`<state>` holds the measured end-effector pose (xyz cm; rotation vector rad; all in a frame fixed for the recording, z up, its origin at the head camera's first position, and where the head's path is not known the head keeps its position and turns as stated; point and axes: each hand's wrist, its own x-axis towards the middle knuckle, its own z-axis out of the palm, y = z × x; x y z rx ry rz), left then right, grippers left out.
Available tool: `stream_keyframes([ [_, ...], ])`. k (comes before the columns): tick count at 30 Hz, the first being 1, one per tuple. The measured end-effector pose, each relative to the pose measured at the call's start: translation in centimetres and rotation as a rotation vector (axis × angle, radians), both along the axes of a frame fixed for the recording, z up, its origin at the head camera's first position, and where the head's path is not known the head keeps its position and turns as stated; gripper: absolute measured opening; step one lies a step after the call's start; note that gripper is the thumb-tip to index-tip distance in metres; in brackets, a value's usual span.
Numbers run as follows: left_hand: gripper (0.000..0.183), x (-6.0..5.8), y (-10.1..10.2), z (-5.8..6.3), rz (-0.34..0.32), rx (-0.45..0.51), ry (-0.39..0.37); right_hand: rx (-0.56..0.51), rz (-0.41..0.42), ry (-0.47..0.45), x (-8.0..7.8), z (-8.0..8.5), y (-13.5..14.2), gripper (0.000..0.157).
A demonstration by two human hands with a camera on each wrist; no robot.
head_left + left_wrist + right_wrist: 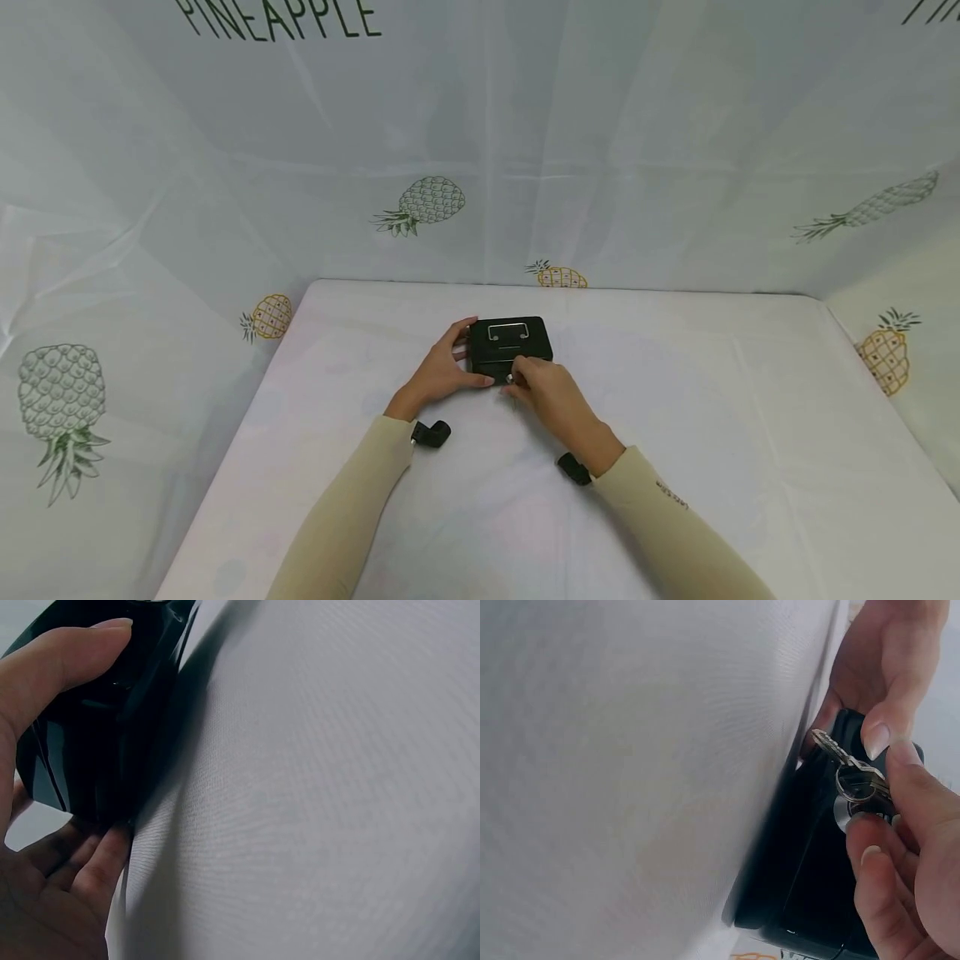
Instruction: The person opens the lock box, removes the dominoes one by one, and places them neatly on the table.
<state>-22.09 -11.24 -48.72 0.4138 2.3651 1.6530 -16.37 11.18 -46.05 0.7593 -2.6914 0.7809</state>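
Observation:
A small black cash box (525, 343) with a wire handle on its lid sits on the white-covered table. My left hand (437, 373) grips the box by its left end, thumb on the front face and fingers around the side. At the front, my right hand (553, 396) pinches a key at the round silver lock (842, 813). A second key (831, 747) dangles from the key ring (855, 784) in the right wrist view. The lid is down. In the left wrist view the left thumb (71, 654) presses against the dark front of the box.
The white table cover (675, 400) spreads around the box. White curtains (570, 125) printed with pineapples hang behind the table and at its sides. Dark wrist cameras (432, 434) are worn on both wrists.

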Motion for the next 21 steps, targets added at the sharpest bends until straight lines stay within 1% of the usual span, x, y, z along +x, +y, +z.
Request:
stream_keyframes([
  [4,0.111,-0.1,0.0,-0.1,0.004,-0.007,-0.004,0.023,0.009,0.019,0.0,0.0,0.1,0.031],
  [10,0.112,-0.1,0.0,-0.2,-0.003,-0.004,0.000,0.073,0.055,0.091,0.1,-0.3,0.5,0.024],
  [14,0.112,-0.1,-0.1,-0.2,-0.007,-0.004,0.000,0.055,0.071,0.077,0.1,-0.4,0.9,0.022],
  [17,0.112,-0.1,-0.1,-0.2,-0.008,-0.004,0.002,0.049,0.067,0.064,-0.1,-0.5,1.1,0.021],
  [21,0.112,-0.1,-0.1,-0.2,-0.009,-0.008,0.001,0.068,0.058,0.081,-0.3,-0.6,1.1,0.022],
])
